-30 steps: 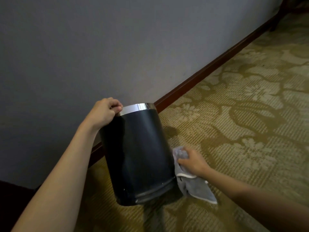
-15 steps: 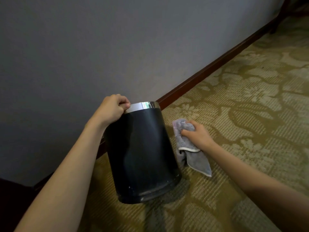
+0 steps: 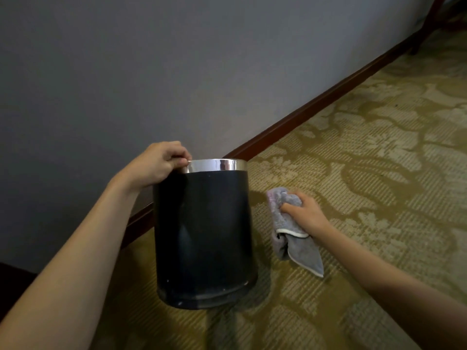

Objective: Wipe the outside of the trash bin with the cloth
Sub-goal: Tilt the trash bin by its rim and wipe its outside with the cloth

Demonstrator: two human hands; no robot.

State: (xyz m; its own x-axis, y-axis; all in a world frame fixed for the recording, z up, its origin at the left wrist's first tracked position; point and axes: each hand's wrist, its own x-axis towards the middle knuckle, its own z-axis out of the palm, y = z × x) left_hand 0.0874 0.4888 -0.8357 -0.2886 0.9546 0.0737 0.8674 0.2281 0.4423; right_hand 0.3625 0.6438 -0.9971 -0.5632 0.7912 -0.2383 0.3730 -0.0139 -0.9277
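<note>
Patterned carpet (image 3: 353, 152) bears one trash bin (image 3: 204, 236), left hand (image 3: 156, 165) gripping its rim, right hand (image 3: 305, 213) clutching one cloth (image 3: 298, 251).

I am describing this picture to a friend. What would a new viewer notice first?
First the black bin with its shiny metal rim, standing on the carpet near the wall. The left hand grips the rim, while the right hand holds a grey cloth just beside the bin, apart from it.
</note>
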